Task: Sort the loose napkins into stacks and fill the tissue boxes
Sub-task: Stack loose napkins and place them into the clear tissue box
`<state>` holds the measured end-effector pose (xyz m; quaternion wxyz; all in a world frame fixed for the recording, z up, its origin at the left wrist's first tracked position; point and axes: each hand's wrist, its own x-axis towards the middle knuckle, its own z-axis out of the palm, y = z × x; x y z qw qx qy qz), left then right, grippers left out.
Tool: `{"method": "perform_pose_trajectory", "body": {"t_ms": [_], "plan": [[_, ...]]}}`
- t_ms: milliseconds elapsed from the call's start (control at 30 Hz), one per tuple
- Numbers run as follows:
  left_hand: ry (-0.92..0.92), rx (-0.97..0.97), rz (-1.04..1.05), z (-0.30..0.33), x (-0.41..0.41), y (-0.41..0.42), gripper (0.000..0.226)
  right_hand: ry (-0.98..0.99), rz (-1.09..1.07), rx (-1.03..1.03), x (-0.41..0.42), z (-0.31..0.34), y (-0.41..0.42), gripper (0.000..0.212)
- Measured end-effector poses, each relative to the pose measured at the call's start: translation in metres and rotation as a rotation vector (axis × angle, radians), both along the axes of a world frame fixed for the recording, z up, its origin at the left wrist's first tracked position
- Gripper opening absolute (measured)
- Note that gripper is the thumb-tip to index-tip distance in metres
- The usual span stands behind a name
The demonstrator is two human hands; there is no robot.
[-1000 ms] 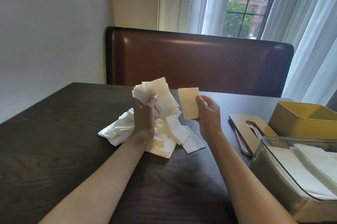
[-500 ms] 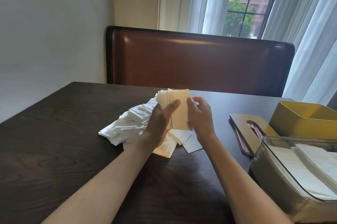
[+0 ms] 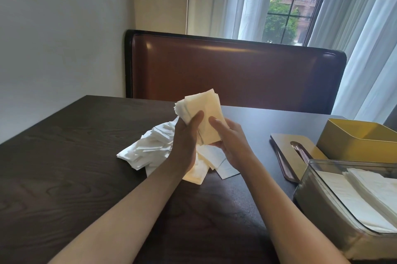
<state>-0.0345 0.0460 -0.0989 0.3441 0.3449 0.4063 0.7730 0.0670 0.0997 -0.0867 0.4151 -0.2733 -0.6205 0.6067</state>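
Above the table's middle, both hands hold one stack of folded napkins [image 3: 203, 111]. My left hand [image 3: 186, 134] grips its left side with the thumb across the front. My right hand [image 3: 229, 141] holds its right edge and underside, thumb on the front sheet. A heap of loose white napkins [image 3: 150, 149] lies on the dark table [image 3: 75, 167] beneath and left of the hands. At the right stands a clear-rimmed tissue box [image 3: 322, 205] with white napkins inside, and behind it an open yellow tissue box [image 3: 354, 141].
A tan lid with a slot [image 3: 285, 147] lies flat between the hands and the yellow box. A brown padded seat back [image 3: 236, 74] runs along the far table edge. A wall stands at the left, a curtained window behind.
The single napkin from my right hand has joined the stack in my left hand. Both hands now hold the stack together, and it has risen a little above the heap.
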Motion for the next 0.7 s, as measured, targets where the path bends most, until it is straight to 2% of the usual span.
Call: {"method": "perform_pose_trajectory", "body": {"t_ms": [167, 267, 333, 400, 500, 567, 633, 700], "plan": [[0.085, -0.016, -0.07, -0.001, -0.003, -0.003, 0.019, -0.007, -0.141, -0.001, 0.02, 0.003, 0.001, 0.015], [0.102, -0.073, -0.117, -0.002, -0.003, -0.003, 0.057, -0.044, -0.16, -0.046, 0.038, 0.0, -0.002, 0.025], [0.139, -0.121, -0.136, -0.002, 0.001, -0.003, 0.068, -0.014, -0.201, -0.101, 0.05, -0.004, -0.007, 0.03], [0.205, -0.163, -0.152, -0.002, 0.005, -0.002, 0.068, 0.06, -0.243, -0.171, 0.058, -0.01, -0.012, 0.037], [0.315, -0.178, -0.203, -0.004, 0.02, -0.004, 0.052, 0.152, -0.296, -0.226, 0.071, -0.019, -0.02, 0.04], [0.387, -0.188, -0.215, -0.005, 0.031, -0.009, 0.044, 0.17, -0.321, -0.216, 0.076, -0.023, -0.025, 0.041], [0.441, -0.202, -0.217, -0.008, 0.041, -0.013, 0.045, 0.164, -0.306, -0.184, 0.082, -0.024, -0.03, 0.042], [0.475, -0.225, -0.221, -0.011, 0.047, -0.02, 0.045, 0.127, -0.288, -0.147, 0.089, -0.026, -0.036, 0.033]]}}
